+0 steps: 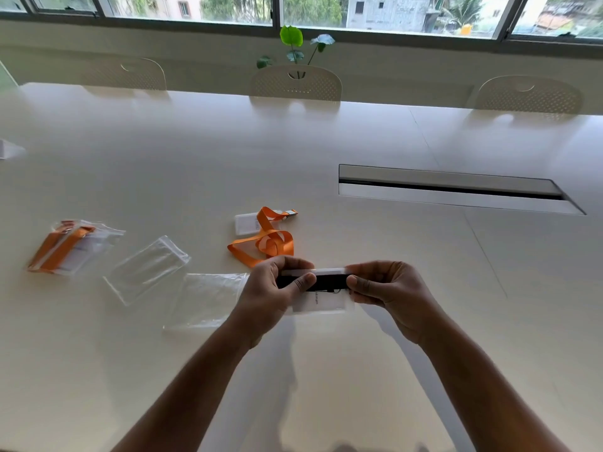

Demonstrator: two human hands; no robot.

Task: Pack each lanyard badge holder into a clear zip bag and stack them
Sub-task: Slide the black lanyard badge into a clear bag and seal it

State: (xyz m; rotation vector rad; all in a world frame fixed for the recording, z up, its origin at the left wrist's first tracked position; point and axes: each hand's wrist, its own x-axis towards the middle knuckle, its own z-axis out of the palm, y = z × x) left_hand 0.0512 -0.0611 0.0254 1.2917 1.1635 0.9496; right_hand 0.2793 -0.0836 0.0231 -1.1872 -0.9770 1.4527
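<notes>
My left hand (277, 288) and my right hand (381, 288) both pinch a badge holder with a black lanyard (328, 282) folded along its top, held just above the table; its white card (321, 303) hangs below. Whether a clear bag surrounds it I cannot tell. An orange lanyard with its badge holder (264, 238) lies loose just beyond my hands. Two clear zip bags lie to the left, one (208, 298) beside my left wrist and another (146, 269) farther left. A packed bag holding an orange lanyard (70, 244) sits at the far left.
The white table (391, 321) has a cable slot (456, 189) at the right. Three white chairs (295, 83) stand along the far edge, a small plant (293, 44) behind them below the windows. A pale object (9, 148) lies at the left edge.
</notes>
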